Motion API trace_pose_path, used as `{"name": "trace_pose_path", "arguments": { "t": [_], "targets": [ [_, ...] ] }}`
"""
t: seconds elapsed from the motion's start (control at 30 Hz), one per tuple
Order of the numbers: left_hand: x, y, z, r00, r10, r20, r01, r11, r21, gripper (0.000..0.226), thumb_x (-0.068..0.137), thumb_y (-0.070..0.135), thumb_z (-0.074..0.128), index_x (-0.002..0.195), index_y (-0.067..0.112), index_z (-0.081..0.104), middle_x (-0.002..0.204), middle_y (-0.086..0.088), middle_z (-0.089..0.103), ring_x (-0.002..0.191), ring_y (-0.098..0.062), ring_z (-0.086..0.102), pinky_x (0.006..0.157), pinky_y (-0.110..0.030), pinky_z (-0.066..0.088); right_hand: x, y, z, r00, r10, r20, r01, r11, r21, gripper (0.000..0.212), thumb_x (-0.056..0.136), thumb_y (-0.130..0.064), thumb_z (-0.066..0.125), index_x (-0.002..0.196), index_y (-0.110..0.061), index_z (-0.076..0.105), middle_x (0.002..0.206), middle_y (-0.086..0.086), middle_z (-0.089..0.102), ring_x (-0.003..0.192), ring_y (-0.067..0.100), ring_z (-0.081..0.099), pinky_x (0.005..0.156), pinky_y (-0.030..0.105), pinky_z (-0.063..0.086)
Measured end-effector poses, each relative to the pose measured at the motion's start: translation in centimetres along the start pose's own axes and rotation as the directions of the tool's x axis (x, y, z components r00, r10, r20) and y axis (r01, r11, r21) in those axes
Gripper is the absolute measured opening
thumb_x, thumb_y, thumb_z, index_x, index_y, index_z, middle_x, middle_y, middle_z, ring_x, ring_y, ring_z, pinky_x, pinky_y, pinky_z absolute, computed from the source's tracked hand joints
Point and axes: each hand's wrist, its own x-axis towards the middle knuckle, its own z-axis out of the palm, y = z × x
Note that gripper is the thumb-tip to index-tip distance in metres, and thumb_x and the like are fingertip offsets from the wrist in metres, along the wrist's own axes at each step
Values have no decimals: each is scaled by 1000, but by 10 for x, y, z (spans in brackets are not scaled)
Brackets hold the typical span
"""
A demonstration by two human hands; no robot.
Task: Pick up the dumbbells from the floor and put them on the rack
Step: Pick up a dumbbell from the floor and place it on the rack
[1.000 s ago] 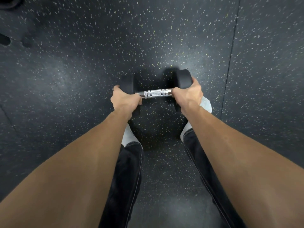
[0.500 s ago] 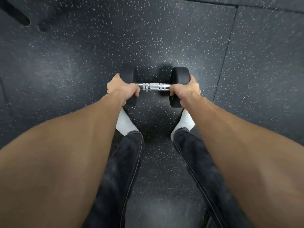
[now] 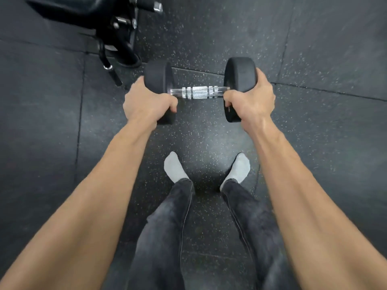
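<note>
A dumbbell (image 3: 199,92) with two black round heads and a chrome knurled bar hangs level in the air in front of me, well above the floor. My left hand (image 3: 146,103) grips its left head, fingers curled round the inner edge. My right hand (image 3: 251,99) grips the right head the same way, thumb by the bar. No rack is in view.
Black gym equipment with a metal frame, bolts and a strap (image 3: 113,28) stands at the upper left. Speckled black rubber floor tiles (image 3: 324,132) lie all around. My feet in grey socks (image 3: 174,168) stand below the dumbbell.
Both hands have lifted the dumbbell up off the floor and away from my feet. My view has tilted forward, bringing the black equipment into sight at upper left.
</note>
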Motion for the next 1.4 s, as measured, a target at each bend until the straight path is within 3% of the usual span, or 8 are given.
{"name": "trace_pose_path", "arguments": {
  "t": [0.2, 0.4, 0.53, 0.63, 0.7, 0.93, 1.1, 1.4],
  "targets": [
    [-126, 54, -155, 987, 100, -126, -106, 994, -39, 62, 42, 36, 78, 101, 25, 61, 98, 5, 65, 92, -24, 59, 65, -29, 46, -118, -121, -111, 982, -184, -31, 186, 981, 57, 80, 53, -27, 73, 131, -37, 60, 94, -18, 68, 85, 10, 62, 89, 35, 55],
    [-264, 82, -279, 979, 53, -196, -63, 997, -44, 56, 51, 30, 85, 100, 19, 60, 91, 5, 61, 88, -26, 55, 63, -29, 41, -233, -194, -198, 951, -310, 16, 309, 951, 30, 50, 44, -35, 66, 94, -26, 61, 71, -16, 61, 68, 8, 57, 64, 31, 41],
    [-320, 63, -313, 958, -47, -283, 6, 989, -146, 53, 50, 29, 84, 97, 22, 62, 93, 2, 65, 85, -27, 58, 64, -29, 42, -275, -221, -221, 906, -415, 82, 419, 908, -29, 46, 46, -33, 70, 91, -25, 61, 72, -14, 63, 69, 18, 56, 64, 32, 45],
    [-357, 33, -319, 939, -145, -311, 68, 967, -246, 52, 49, 29, 84, 96, 22, 64, 96, 0, 69, 87, -28, 63, 67, -31, 49, -301, -227, -223, 845, -503, 181, 522, 850, -74, 40, 52, -28, 74, 89, -23, 60, 66, -17, 56, 60, 6, 47, 53, 24, 31],
    [-381, 10, -317, 915, -249, -317, 140, 934, -329, 59, 49, 27, 85, 104, 20, 66, 103, -3, 70, 93, -29, 64, 74, -36, 56, -317, -229, -221, 796, -541, 273, 584, 804, -112, 42, 53, -29, 74, 92, -25, 61, 67, -17, 56, 64, 18, 52, 52, 23, 28],
    [-473, -80, -285, 740, -608, -288, 308, 687, -659, 63, 45, 23, 84, 106, 22, 67, 97, 1, 69, 84, -20, 62, 74, -34, 57, -389, -212, -185, 490, -627, 606, 826, 555, -94, 45, 56, -28, 77, 98, -27, 62, 77, -10, 59, 74, 26, 54, 55, 26, 33],
    [-553, -143, -270, 543, -792, -281, 313, 501, -807, 87, 51, 19, 84, 133, 15, 57, 93, 7, 46, 92, -20, 46, 67, -29, 46, -471, -187, -158, 252, -568, 783, 913, 408, 2, 37, 54, -25, 77, 83, -21, 54, 70, -13, 55, 63, 19, 50, 51, 23, 29],
    [-721, -262, -243, 195, -975, -104, 294, 160, -942, 57, 40, 29, 80, 95, 19, 67, 96, 0, 70, 92, -25, 65, 75, -35, 56, -668, -97, -130, -156, -331, 930, 964, 156, 217, 37, 54, -26, 79, 82, -22, 56, 72, -10, 58, 71, 26, 57, 53, 25, 33]
  ]
}}
